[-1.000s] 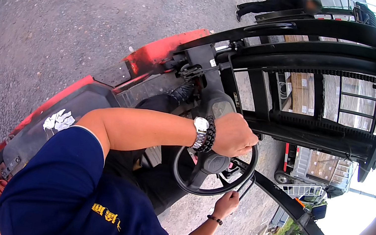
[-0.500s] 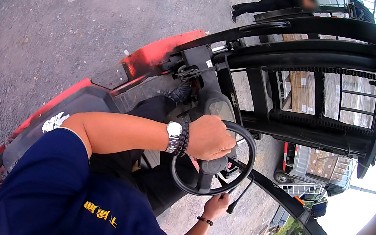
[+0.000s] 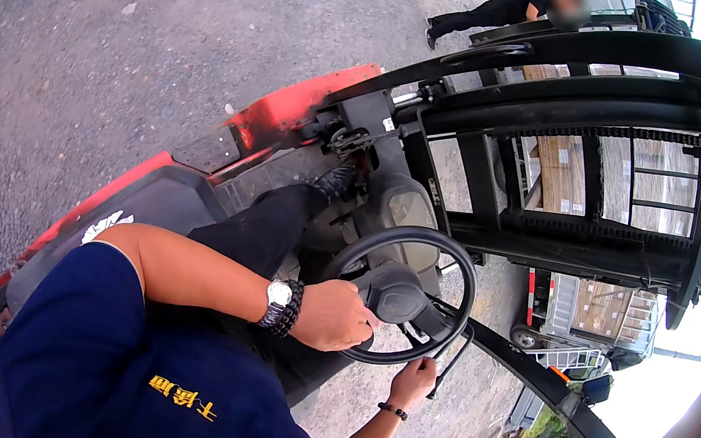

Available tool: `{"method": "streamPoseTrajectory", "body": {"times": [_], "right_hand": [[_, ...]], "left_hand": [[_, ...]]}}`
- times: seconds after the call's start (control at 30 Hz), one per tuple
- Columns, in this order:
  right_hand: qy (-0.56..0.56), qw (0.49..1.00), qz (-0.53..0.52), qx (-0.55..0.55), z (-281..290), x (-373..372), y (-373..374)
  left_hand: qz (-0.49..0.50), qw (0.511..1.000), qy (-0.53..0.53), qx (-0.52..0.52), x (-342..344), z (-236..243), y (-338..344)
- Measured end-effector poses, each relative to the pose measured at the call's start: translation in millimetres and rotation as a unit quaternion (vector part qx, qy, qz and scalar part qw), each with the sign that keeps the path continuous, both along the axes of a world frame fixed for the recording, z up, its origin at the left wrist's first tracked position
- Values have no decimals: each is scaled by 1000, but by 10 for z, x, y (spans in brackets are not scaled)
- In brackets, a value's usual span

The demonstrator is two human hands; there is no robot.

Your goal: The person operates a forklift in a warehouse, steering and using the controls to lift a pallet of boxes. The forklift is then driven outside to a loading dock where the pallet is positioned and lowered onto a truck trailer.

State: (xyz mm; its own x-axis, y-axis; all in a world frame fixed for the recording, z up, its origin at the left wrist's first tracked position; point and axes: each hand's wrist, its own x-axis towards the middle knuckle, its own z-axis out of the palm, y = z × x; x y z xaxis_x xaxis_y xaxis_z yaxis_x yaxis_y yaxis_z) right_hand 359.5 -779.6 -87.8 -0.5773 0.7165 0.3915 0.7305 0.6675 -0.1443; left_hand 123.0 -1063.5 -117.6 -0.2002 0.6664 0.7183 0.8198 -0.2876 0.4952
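My left hand [image 3: 335, 316], with a silver watch and a dark beaded bracelet at the wrist, is closed at the near-left part of a black steering wheel [image 3: 466, 263]. Its fingers hide that stretch of rim. Beyond the wheel's lower right edge, my right hand [image 3: 412, 383] is curled at a thin black control lever [image 3: 457, 355]; its exact grip is partly hidden. A dark bracelet circles that wrist. The wheel's round hub [image 3: 398, 295] shows between the spokes. My leg in dark trousers [image 3: 262, 217] reaches forward to the footwell, where a dark shoe [image 3: 334, 180] rests.
Ahead stands the forklift's black mast [image 3: 579, 95] with chains. Through it show stacked cartons [image 3: 562, 174]. A person in dark clothes [image 3: 490, 14] leans at the far side. A truck [image 3: 556, 302] with boxes stands right of the mast. Red bodywork [image 3: 301, 102] borders gravel ground [image 3: 127, 48].
My left hand has swung from the wheel's upper part toward me, down and left, as the wheel turned. My right hand has shifted slightly up and right. The far person's arm and head have moved.
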Motion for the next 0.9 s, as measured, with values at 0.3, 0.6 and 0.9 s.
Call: {"method": "streamPoseTrajectory", "body": {"times": [0.3, 0.6, 0.9], "right_hand": [[2, 1000, -14, 6, 18, 146, -330], [-1, 999, -34, -28, -43, 226, -411], [16, 1000, 16, -11, 75, 150, -243]], "left_hand": [[-51, 998, 39, -23, 183, -75, -144], [-28, 999, -16, -15, -2, 139, -226], [-21, 999, -27, -10, -24, 146, -222]]}}
